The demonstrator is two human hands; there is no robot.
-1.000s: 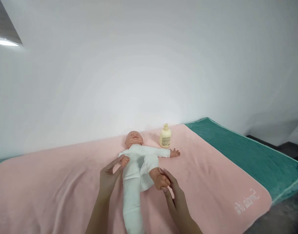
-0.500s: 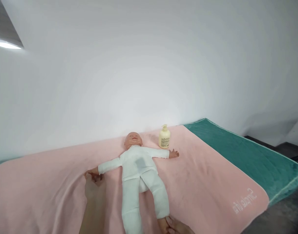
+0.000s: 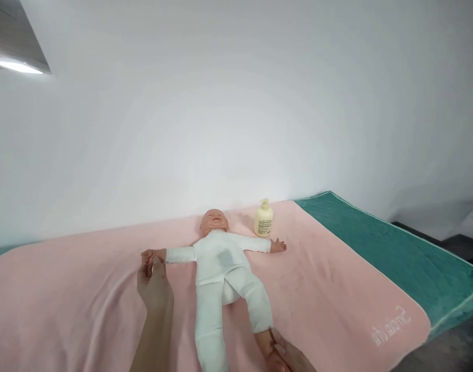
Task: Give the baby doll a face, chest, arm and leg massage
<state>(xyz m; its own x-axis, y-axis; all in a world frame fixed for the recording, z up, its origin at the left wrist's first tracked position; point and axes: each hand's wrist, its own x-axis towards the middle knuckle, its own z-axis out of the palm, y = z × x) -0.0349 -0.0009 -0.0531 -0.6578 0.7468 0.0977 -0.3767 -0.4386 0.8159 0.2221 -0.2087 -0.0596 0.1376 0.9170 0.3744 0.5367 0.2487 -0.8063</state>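
A baby doll [image 3: 221, 258] with a white cloth body lies on its back on a pink blanket [image 3: 329, 289], its head toward the wall. My left hand [image 3: 154, 281] is closed around the doll's hand on the left side, holding that arm out sideways. At the lower edge, my right hand [image 3: 288, 354] grips the doll's bare foot on the right side; part of this hand is cut off by the frame. The doll's other arm lies stretched out to the right, near a pale yellow pump bottle [image 3: 263, 219] that stands upright.
Under the pink blanket lies a green cover [image 3: 376, 243], showing at the right and far left. A white wall [image 3: 221, 103] rises directly behind. Dark furniture [image 3: 461, 245] stands beyond the right edge. A lit lamp [image 3: 17, 66] shows at the upper left.
My left hand has raised the doll's arm and moved it toward the head. My right hand, on the foot, has shifted slightly up and right. The view has moved a little.
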